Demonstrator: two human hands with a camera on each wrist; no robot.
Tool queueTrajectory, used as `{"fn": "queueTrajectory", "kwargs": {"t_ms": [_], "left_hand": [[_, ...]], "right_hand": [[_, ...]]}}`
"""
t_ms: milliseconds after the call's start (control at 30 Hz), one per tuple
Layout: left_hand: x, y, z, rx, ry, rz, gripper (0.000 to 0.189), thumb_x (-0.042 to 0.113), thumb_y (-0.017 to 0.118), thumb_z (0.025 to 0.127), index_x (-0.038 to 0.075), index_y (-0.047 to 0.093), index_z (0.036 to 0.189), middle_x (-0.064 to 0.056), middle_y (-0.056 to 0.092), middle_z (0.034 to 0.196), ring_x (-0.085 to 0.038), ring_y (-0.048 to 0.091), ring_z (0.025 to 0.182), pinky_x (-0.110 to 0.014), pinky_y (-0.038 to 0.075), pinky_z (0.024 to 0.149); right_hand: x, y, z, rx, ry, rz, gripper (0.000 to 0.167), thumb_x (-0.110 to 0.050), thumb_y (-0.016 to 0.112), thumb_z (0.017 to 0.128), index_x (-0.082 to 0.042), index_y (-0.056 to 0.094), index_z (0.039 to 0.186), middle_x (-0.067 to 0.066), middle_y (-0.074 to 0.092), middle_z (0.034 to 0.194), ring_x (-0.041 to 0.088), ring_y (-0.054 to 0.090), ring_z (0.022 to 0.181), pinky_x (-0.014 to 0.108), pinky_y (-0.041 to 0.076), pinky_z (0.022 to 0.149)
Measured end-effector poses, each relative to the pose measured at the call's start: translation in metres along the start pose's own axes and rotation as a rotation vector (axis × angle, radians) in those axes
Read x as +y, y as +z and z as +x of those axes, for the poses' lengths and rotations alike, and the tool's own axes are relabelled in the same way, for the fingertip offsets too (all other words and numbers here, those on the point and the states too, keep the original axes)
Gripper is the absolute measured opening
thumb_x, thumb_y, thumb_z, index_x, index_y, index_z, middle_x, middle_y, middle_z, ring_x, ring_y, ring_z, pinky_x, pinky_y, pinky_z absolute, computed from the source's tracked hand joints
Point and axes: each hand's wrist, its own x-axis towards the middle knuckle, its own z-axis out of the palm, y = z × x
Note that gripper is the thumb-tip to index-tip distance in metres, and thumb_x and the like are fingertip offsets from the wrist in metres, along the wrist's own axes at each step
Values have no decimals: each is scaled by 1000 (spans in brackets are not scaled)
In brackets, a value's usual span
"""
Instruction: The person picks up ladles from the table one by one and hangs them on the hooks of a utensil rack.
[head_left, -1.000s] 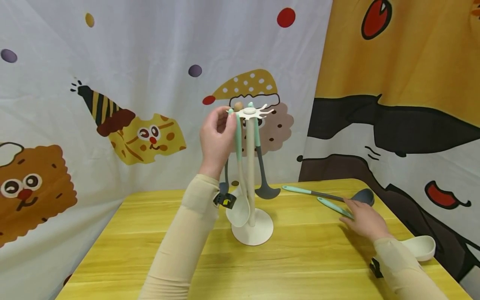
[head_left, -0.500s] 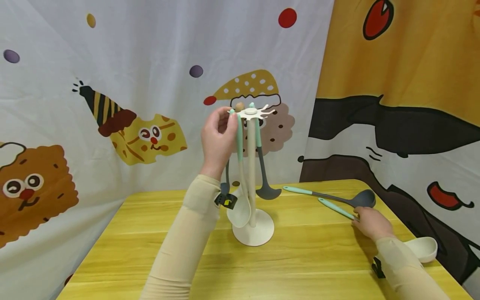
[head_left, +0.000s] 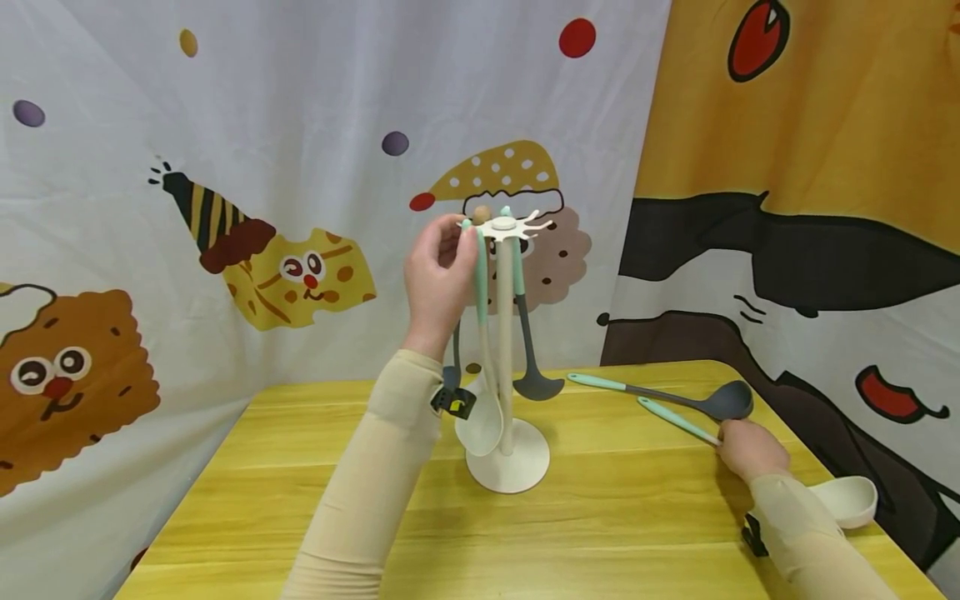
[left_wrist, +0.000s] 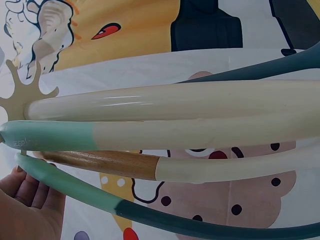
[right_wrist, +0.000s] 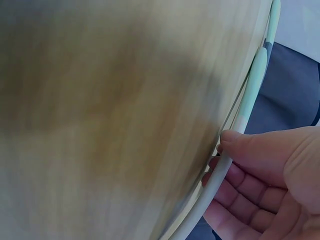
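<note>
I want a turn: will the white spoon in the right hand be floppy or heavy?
The white spoon is probably stiff, since its slim shaft shows one smooth curve where the right hand pinches it. It may be fairly light, being so slender. Its wide bowl sits at one end, so that end might dip.

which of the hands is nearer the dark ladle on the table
The right. The right hand is just on the near side of the dark ladle, pinching a pale-shafted utensil; the left hand is farther left, up at the top of the utensil stand.
</note>
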Motion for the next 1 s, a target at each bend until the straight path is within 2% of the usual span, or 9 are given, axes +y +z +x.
{"fn": "queueTrajectory", "kwargs": {"t_ms": [200, 467, 667, 1000], "left_hand": [[0, 1, 0, -2, 0, 2, 29, 21, 57, 97, -1, 64, 116, -9, 65, 106, -18, 61, 94, -30, 52, 85], [0, 1, 0, 1, 7, 1, 30, 21, 57, 97, -1, 64, 116, -10, 65, 106, -18, 61, 94, -30, 52, 86], [1, 0, 0, 3, 13, 4, 30, 21, 56, 97, -1, 64, 117, -10, 65, 107, -19, 61, 95, -30, 51, 86], [0, 1, 0, 2, 14, 12, 31, 22, 57, 97, 0, 64, 117, -10, 65, 107, -18, 61, 94, -29, 51, 86]], "right_hand": [[0, 1, 0, -6, 32, 10, 8, -6, 64, 90, 1, 66, 91, 14, 58, 77, 30, 52, 69, 45, 45, 58], [-6, -2, -3, -2, 14, 9, 9, -5, 63, 90, 1, 68, 95, 15, 60, 79, 29, 52, 70, 44, 45, 58], [-17, -9, -6, 17, -32, 30, 9, -10, 66, 91, -2, 69, 96, 11, 60, 80, 27, 51, 68, 41, 42, 56], [-43, -12, -7, 109, -152, 51, 6, -8, 70, 90, -3, 69, 93, 4, 62, 77, 21, 50, 63, 38, 42, 56]]}}
